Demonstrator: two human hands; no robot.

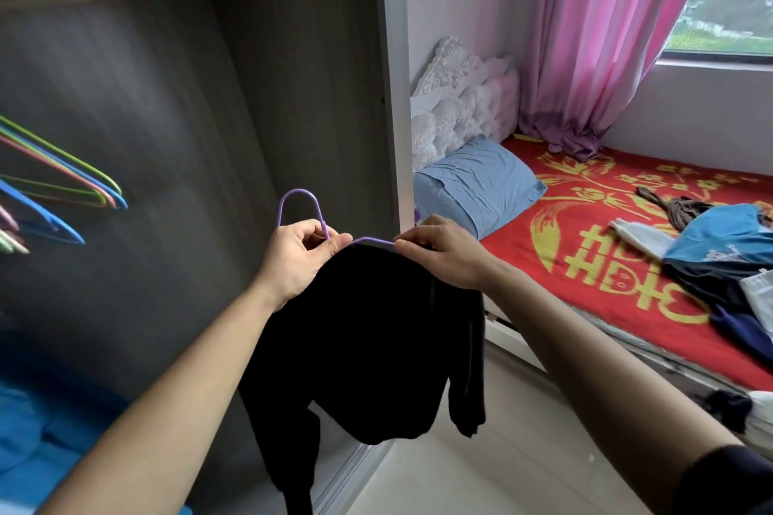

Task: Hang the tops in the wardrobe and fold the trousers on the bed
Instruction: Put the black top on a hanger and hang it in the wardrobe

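- My left hand [299, 259] reaches forward with its fingers curled round the neck of the purple hanger [299, 197], just under the hook.
- My right hand [443, 253] pinches the black top [368, 339] against the hanger's shoulder wire.
- The top drapes from the hanger, in front of the open wardrobe [209, 96].
- The red bedspread [523, 272] bears a yellow double-happiness character, and a heap of clothes [711, 247] lies on it.

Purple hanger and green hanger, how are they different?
The purple hanger carries a black top; the green hanger is bare. The purple hanger is held by the left hand and right hand; the green hanger sits among other hangers in the wardrobe. Both are thin.
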